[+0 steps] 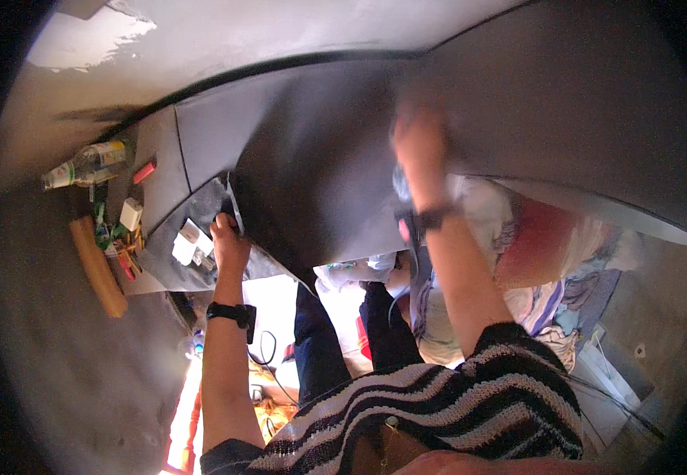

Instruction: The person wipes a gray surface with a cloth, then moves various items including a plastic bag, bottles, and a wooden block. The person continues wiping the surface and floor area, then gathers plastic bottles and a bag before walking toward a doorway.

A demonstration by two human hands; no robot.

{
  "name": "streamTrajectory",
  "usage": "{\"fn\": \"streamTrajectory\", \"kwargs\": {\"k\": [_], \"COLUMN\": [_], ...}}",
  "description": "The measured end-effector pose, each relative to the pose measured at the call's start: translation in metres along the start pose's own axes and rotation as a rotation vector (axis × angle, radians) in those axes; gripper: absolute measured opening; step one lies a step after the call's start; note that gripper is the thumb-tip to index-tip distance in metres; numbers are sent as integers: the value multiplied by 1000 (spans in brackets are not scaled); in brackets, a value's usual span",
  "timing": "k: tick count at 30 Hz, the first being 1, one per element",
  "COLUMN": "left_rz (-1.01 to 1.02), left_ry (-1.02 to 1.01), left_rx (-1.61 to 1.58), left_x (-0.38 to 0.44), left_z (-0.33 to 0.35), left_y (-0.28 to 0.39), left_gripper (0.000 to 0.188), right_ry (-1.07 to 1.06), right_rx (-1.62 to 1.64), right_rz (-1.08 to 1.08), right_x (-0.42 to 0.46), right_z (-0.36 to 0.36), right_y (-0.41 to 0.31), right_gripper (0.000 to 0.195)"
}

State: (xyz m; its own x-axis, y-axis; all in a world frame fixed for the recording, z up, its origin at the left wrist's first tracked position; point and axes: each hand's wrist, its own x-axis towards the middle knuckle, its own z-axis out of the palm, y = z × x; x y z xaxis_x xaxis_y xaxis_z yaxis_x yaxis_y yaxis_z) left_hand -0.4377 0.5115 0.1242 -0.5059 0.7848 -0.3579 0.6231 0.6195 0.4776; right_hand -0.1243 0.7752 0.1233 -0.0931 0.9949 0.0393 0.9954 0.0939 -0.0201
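Observation:
A dark grey sheet [319,160] lies across the surface before me and reaches down towards my legs. At its left edge rests my left hand [229,240], fingers bent; whether they pinch the edge is unclear. A white object [192,242], perhaps a small box or charger, lies just left of that hand. My right hand [420,136] is motion-blurred over the sheet's right part, so I cannot make out its fingers or anything in them. Something pale blue [401,183] shows beside its wrist.
On the left are a clear plastic bottle [100,161], a red block [144,171], a white adapter-like block [131,214] and a brown strip [98,267]. Piled cloths [548,303] and a red fabric [533,243] lie lower right. A black cable [269,350] hangs near my legs.

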Motion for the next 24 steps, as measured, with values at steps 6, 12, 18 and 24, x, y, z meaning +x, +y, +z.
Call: {"fn": "streamTrajectory", "kwargs": {"k": [6, 12, 18, 24], "left_rz": [-92, 60, -115, -110], "left_ry": [11, 73, -5, -5], "left_rx": [3, 40, 72, 22], "left_x": [-9, -6, -10, -8], "left_z": [-10, -7, -19, -13], "left_y": [9, 12, 9, 18], "left_gripper": [45, 41, 56, 57], "right_ry": [-364, -127, -141, -677], "right_rx": [63, 31, 103, 274], "right_rz": [139, -23, -178, -308], "right_x": [-134, 6, -100, -225], "right_z": [-67, -15, -39, -91], "right_y": [0, 4, -29, -8], "right_gripper": [58, 46, 52, 58]}}
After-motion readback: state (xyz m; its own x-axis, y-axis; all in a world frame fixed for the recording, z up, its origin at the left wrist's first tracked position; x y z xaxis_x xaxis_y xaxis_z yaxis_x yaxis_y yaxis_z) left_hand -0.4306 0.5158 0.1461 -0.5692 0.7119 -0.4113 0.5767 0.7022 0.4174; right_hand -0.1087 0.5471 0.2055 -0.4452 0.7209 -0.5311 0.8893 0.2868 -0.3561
